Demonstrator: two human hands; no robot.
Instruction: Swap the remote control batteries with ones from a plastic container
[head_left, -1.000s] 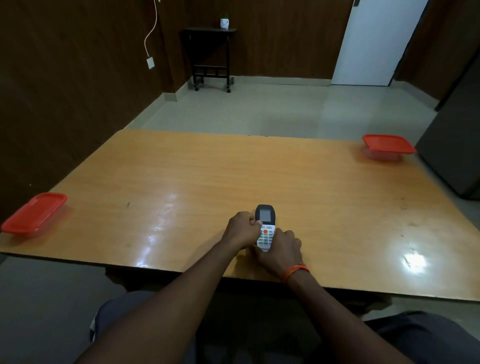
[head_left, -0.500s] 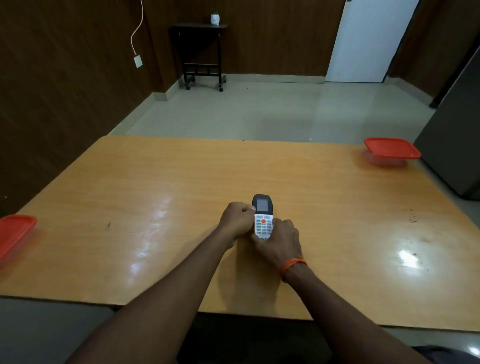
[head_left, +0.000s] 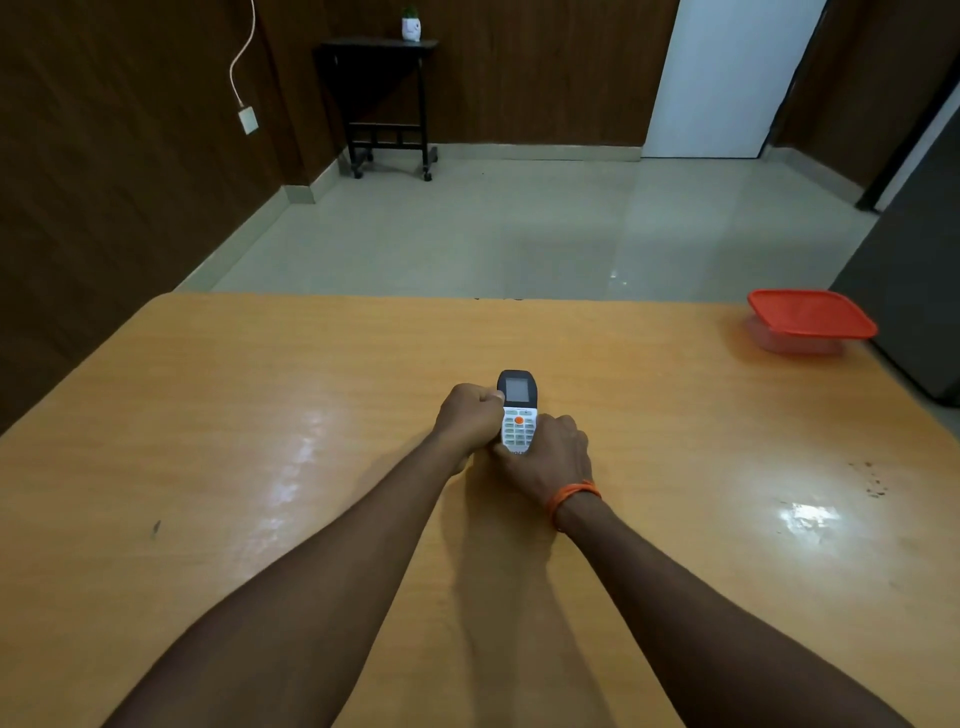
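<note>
Fingers (head_left: 562, 426) of my left hand (head_left: 467, 422) and right hand (head_left: 551, 454) curl round the remote (head_left: 518, 410); I judge it light, stiff, slick: grip its sides.

Head camera looks forward and down across the table (head_left: 260, 415).

Red-lidded container (head_left: 810, 317), white-and-black remote (head_left: 517, 415)

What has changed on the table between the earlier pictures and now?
Nothing was taken hold of or let go. Only the view turned, so the left container has slipped out of frame. The left hand and right hand still grip the remote, keypad up, and the right container stays at the table's far corner.
</note>
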